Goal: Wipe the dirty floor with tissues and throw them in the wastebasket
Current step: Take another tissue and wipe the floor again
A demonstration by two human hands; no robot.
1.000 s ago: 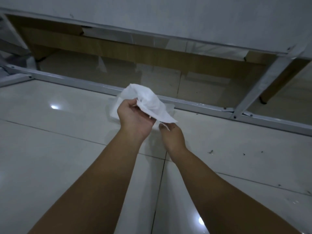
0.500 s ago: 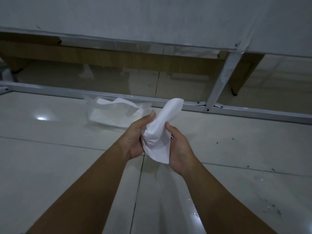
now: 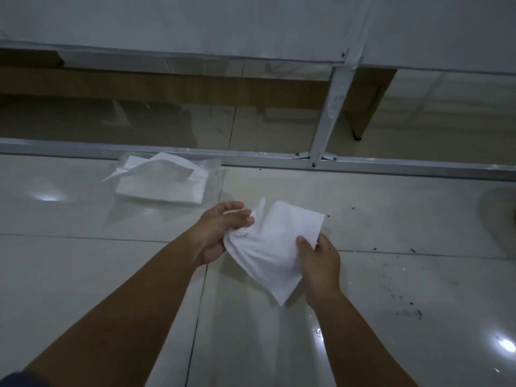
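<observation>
A white tissue (image 3: pixel 272 247) hangs between both hands above the pale tiled floor (image 3: pixel 83 275). My left hand (image 3: pixel 220 230) pinches its crumpled left edge, and my right hand (image 3: pixel 318 263) holds its right edge with the thumb on top. Behind them on the floor lies a clear plastic pack of white tissues (image 3: pixel 160 180), one sheet sticking up. Dark specks of dirt (image 3: pixel 402 300) are scattered on the tiles to the right. No wastebasket is in view.
A grey metal frame rail (image 3: pixel 391 164) runs across the floor just behind the tissue pack, with an upright post (image 3: pixel 329 115) at the right. A white table top spans the top of the view, with wooden boards under it.
The tissue has been spread from a rolled bunch into a flatter sheet as my hands moved apart. The view has shifted right, bringing the tissue pack and more dirt into sight.
</observation>
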